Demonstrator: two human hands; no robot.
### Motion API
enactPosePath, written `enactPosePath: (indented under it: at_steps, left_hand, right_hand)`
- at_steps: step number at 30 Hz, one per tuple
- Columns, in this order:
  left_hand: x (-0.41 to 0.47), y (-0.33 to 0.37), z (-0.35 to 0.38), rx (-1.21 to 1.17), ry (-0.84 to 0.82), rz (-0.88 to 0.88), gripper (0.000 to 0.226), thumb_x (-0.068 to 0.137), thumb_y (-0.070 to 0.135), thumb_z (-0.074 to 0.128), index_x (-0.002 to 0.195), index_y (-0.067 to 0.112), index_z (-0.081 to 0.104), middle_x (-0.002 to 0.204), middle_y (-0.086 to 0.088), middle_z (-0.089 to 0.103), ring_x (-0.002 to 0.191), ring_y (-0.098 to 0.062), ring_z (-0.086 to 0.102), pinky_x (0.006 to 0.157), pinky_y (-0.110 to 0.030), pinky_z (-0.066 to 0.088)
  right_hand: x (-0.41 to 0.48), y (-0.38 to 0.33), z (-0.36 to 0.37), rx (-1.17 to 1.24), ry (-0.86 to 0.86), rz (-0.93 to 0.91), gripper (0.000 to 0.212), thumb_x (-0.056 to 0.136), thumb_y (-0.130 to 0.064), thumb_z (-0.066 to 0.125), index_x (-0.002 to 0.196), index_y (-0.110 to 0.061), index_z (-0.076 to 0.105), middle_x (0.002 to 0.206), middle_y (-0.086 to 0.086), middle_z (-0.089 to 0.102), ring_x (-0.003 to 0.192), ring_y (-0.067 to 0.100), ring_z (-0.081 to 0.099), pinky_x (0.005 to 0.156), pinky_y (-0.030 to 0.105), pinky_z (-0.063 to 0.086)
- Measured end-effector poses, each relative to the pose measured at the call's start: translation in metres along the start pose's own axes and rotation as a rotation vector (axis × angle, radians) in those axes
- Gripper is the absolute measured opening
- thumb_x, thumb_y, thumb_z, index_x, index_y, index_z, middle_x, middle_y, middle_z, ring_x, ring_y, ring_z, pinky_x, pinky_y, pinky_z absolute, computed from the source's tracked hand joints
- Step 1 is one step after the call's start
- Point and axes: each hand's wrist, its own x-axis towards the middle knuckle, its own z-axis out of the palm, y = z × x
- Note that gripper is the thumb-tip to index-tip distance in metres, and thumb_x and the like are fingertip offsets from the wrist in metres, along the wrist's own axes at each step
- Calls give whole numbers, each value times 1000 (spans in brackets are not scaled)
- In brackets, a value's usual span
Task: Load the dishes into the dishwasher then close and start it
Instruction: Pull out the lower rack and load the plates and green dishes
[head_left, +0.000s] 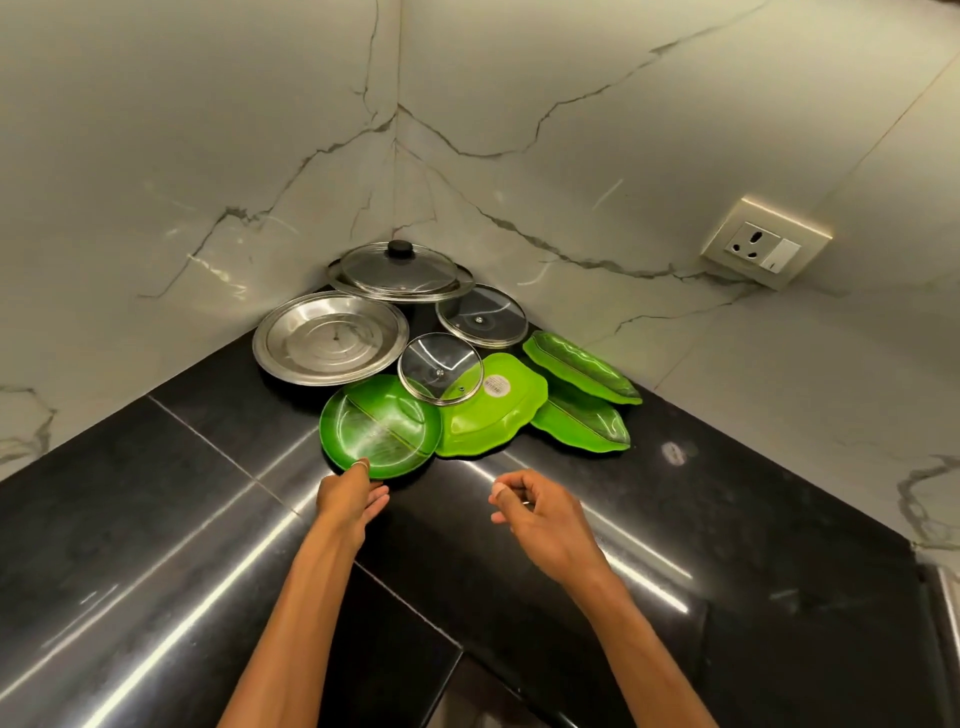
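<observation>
Head view, near to far: the right hand (540, 519) hovers loosely curled and empty over the black surface (156, 545), while the left hand (350, 499) has its grip pinching the near rim of the round green plate (379, 426), thumb on top. To lift it cleanly I would draw that plate toward the edge first, since the small glass lid (440, 368) overlaps its far side and could slide off. Behind lie the steel plate (330, 338), leaf-shaped green dishes (582, 369) and a lidded pot (400, 273) in the corner; the dishwasher is out of frame.
</observation>
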Motion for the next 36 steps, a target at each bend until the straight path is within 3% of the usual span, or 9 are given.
enactPosePath:
  at_steps: [4, 11, 14, 18, 21, 24, 30, 34, 36]
  left_hand:
    - [8, 3, -4, -17, 34, -7, 35, 103, 19, 56, 131, -2, 54, 112, -21, 67, 85, -23, 70, 55, -23, 60]
    - [1, 3, -7, 12, 102, 14, 28, 100, 6, 52, 125, -5, 55, 100, -16, 69, 78, -21, 73, 51, -22, 59]
    - [-20, 0, -13, 47, 117, 29, 23, 99, 11, 51, 120, 3, 56, 94, -12, 70, 76, -21, 73, 57, -26, 60]
    - [-51, -19, -32, 21, 102, 28, 23, 97, 5, 47, 117, 3, 58, 106, -17, 71, 86, -25, 73, 61, -27, 62]
    - [-67, -27, -42, -13, 92, 32, 25, 96, 2, 45, 115, 0, 61, 114, -18, 71, 104, -30, 70, 78, -36, 58]
    - [-83, -21, -40, -43, 60, 55, 20, 97, -1, 44, 102, 3, 63, 110, -17, 71, 104, -29, 69, 89, -39, 55]
    - [-100, 1, -24, -55, 16, 144, 21, 98, -2, 43, 101, -7, 63, 100, -17, 74, 96, -27, 71, 77, -37, 57]
    - [-112, 10, -15, -56, -41, 182, 23, 100, -2, 43, 99, -3, 65, 90, -8, 78, 93, -24, 71, 78, -37, 57]
    - [-116, 11, -14, -53, -50, 189, 23, 101, -1, 43, 99, -2, 66, 88, -6, 78, 93, -23, 71, 78, -38, 56]
  right_hand:
    - [12, -2, 8, -8, -36, 11, 10, 97, -34, 61, 94, -27, 69, 90, -5, 75, 78, 0, 73, 64, 20, 46]
    - [25, -2, 14, -34, -81, -7, 11, 97, -34, 62, 95, -27, 69, 90, -6, 75, 77, 1, 73, 72, 25, 54]
    - [32, 2, 13, -11, -73, 4, 10, 96, -33, 62, 95, -26, 69, 90, -4, 75, 76, 3, 74, 73, 29, 55]
    - [41, 10, 8, 18, -54, 37, 8, 96, -28, 62, 96, -25, 69, 92, -3, 76, 76, 5, 74, 73, 28, 56]
    - [49, 16, 3, 42, -39, 69, 8, 97, -25, 61, 97, -22, 69, 94, -2, 76, 76, 7, 75, 69, 25, 54]
    - [58, 24, -5, 40, -10, 108, 11, 98, -28, 61, 95, -21, 68, 92, -2, 76, 76, 9, 75, 76, 34, 56]
    - [94, 37, -18, 289, 146, 239, 10, 97, -21, 62, 95, -14, 69, 96, 13, 74, 81, 16, 68, 81, 39, 56]
    - [135, 42, -4, 583, 148, 440, 47, 97, -21, 64, 124, 17, 54, 118, 36, 63, 113, 43, 64, 106, 51, 46]
    - [151, 40, 8, 703, 154, 511, 30, 96, -20, 66, 111, 5, 65, 128, 32, 61, 118, 40, 63, 103, 45, 50]
